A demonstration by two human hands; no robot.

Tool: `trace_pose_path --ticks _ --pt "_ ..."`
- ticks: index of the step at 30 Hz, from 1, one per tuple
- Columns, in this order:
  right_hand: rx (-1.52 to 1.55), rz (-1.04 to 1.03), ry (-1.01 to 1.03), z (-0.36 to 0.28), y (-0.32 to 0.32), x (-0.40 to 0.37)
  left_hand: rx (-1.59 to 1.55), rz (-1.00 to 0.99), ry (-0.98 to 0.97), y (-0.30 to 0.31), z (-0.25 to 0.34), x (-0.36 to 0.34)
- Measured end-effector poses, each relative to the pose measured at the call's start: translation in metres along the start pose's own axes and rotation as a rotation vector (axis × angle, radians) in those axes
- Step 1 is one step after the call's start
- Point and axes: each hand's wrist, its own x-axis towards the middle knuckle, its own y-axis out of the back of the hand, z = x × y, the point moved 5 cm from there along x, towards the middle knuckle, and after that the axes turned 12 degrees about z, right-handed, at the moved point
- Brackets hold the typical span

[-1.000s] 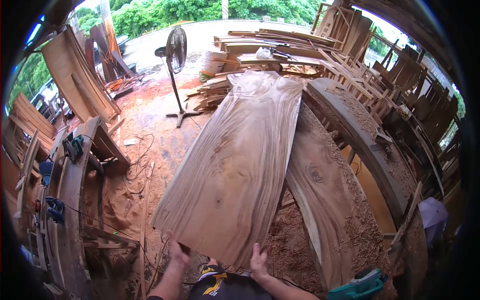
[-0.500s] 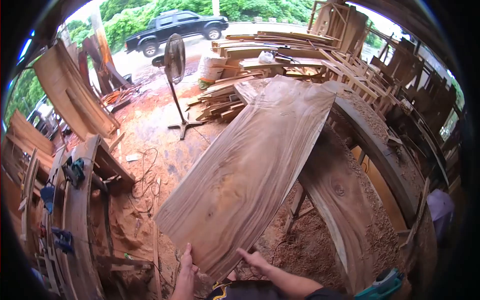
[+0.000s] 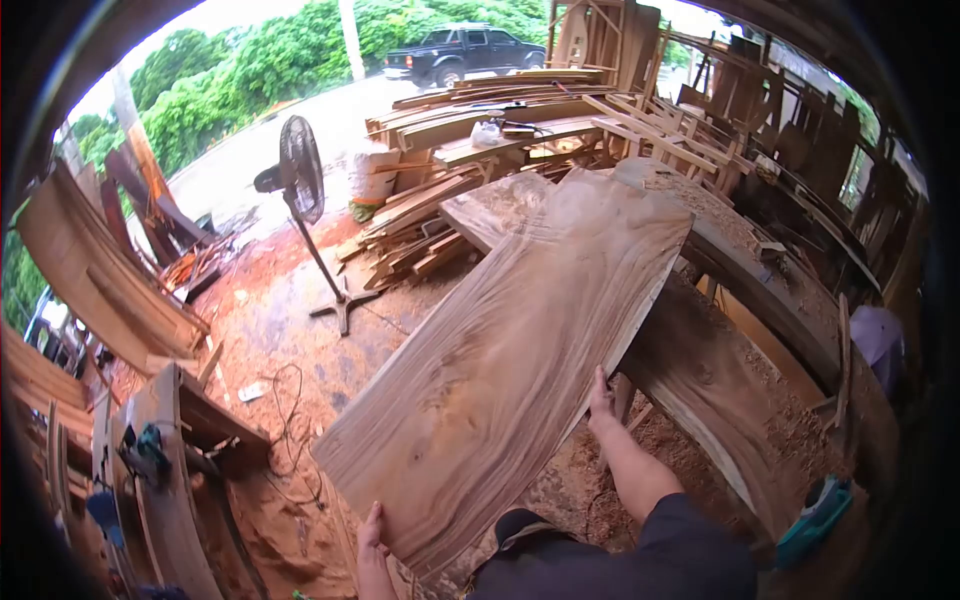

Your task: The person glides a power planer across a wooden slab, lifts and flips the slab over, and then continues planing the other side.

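Note:
A wide wooden slab (image 3: 500,350) with wavy grain slants across the middle, its far end lying over other boards. My left hand (image 3: 373,540) grips its near left corner, thumb up along the edge. Farther up the right edge, my right hand (image 3: 603,405) holds the slab from the side, with some fingers hidden beneath it. A second slab (image 3: 715,375), strewn with shavings, lies to the right under the first. At its near end rests a teal power tool (image 3: 815,522).
A standing fan (image 3: 303,170) is on the dusty floor (image 3: 270,330) at the left. Behind are stacked planks (image 3: 470,110). A bench (image 3: 165,500) with tools stands lower left. A dark pickup truck (image 3: 465,55) is on the road.
My right hand has moved from the slab's near end up along its right edge. The view has shifted, and the truck appears farther to the right.

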Motion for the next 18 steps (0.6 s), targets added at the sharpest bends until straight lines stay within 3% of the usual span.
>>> trace_pose_path --ticks 4,8,12,18 --pt "-0.112 0.134 0.325 0.050 -0.022 0.024 0.099 0.052 0.051 -0.006 0.065 0.047" --pt "-0.190 0.216 0.548 0.107 -0.041 0.033 0.234 0.203 -0.046 -0.001 0.138 0.133" --pt "-0.211 0.389 0.436 0.153 -0.069 0.008 0.363 0.194 -0.086 -0.026 0.233 0.204" --pt "-0.066 0.356 0.149 0.154 -0.122 -0.052 0.481 0.053 -0.297 -0.094 0.388 0.310"
